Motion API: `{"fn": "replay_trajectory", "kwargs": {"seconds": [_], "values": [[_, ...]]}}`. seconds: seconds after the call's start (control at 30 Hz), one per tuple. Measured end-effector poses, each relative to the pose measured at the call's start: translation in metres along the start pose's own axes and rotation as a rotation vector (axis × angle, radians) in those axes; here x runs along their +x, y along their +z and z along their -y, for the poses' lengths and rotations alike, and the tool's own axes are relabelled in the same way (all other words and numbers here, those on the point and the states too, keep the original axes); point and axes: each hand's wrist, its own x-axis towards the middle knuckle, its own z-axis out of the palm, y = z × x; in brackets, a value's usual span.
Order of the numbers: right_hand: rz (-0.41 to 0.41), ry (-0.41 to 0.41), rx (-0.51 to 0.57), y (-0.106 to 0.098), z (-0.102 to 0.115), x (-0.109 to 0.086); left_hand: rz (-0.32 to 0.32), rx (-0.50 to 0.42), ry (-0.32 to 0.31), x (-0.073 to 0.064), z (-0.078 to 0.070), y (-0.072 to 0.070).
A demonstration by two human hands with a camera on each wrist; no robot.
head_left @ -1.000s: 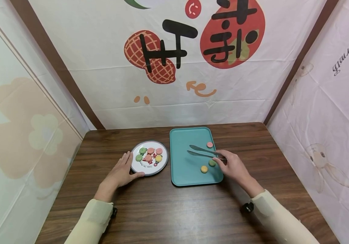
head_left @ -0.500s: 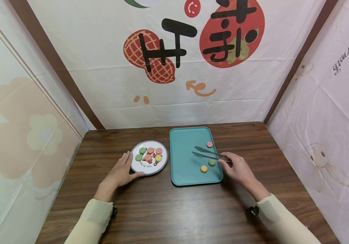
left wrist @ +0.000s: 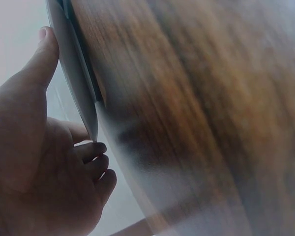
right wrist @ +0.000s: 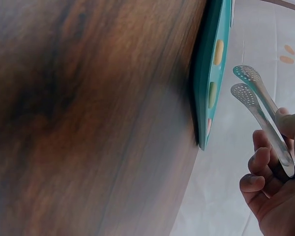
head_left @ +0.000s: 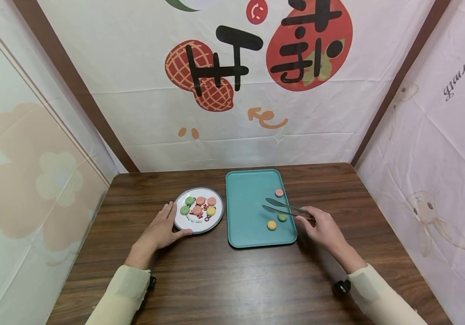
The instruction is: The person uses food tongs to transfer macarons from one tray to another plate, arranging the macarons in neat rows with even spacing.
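My left hand (head_left: 158,229) touches the near-left rim of a round white plate (head_left: 182,223). Its thumb and fingers are spread along the edge. On the plate lie several macarons: green, pink and one yellow macaron (head_left: 211,211). My right hand (head_left: 324,227) holds metal tongs (right wrist: 259,105) with perforated tips, thumb on one arm and fingers on the other. The tips are apart with nothing between them, over the right part of the teal tray (head_left: 248,189). That tray bears a pink macaron (head_left: 279,192), a green macaron (head_left: 282,217) and a yellow macaron (head_left: 272,225).
Plate and tray sit side by side with a narrow gap on a dark wooden table (head_left: 232,280). A printed white cloth (head_left: 232,149) stands behind the table's far edge, with more cloth on the left and right.
My right hand has drawn the tongs to the right and slightly toward me, over the tray. The left hand, plate and macarons have stayed in place.
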Motion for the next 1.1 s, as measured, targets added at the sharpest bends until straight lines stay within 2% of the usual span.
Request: {"fn": "replay_trajectory", "kwargs": {"seconds": [0.27, 1.1], "values": [[-0.020, -0.003, -0.035, -0.003, -0.004, -0.007, 0.005, -0.007, -0.003, -0.001, -0.001, -0.001], [0.031, 0.052, -0.069, -0.017, -0.010, -0.023, -0.008, -0.004, 0.002, 0.000, 0.000, 0.000]]}}
